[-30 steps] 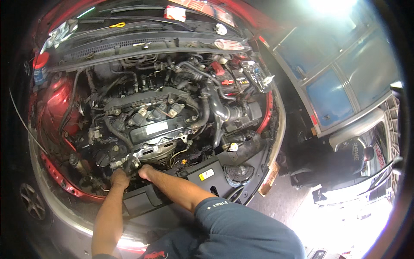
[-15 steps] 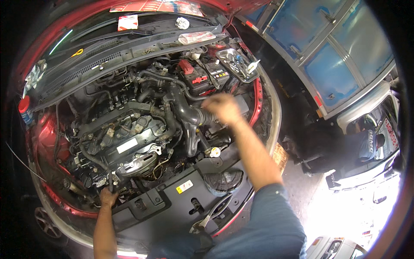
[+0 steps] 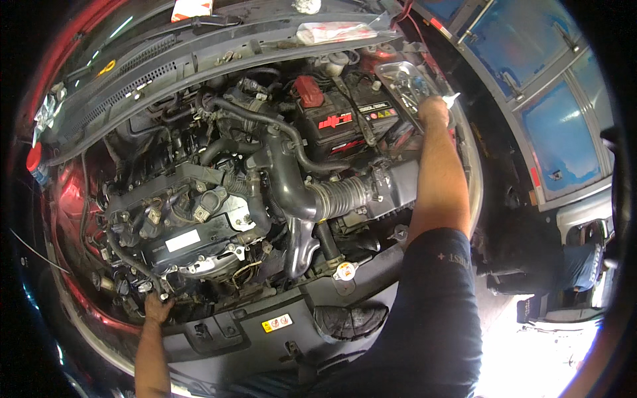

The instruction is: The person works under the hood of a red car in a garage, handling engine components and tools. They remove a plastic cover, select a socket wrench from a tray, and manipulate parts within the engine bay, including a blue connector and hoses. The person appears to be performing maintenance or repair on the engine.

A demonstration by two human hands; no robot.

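Note:
My left hand point(image 3: 158, 308) is low at the front left of the engine point(image 3: 182, 242), beside the lower end of a black hose point(image 3: 129, 260). Its fingers are closed around something I cannot make out. At the far right, my right hand point(image 3: 434, 111) reaches over a metal tray point(image 3: 386, 69) of small tools and parts. The fingers point down into the tray and are mostly hidden. A white nozzle-like tip point(image 3: 452, 100) sticks out next to this hand.
A car battery point(image 3: 338, 119) with a red terminal cover point(image 3: 308, 91) sits left of the tray; a long metal wrench point(image 3: 358, 113) lies across it. A ribbed air hose point(image 3: 342, 198) crosses the middle. A dark bundle point(image 3: 350, 322) rests on the front panel. Right stands a blue-panelled truck point(image 3: 564, 126).
My right hand has moved from above the air hose, away and to the right, to the tray. The left hand stays by the hose end. The view has shifted closer to the engine.

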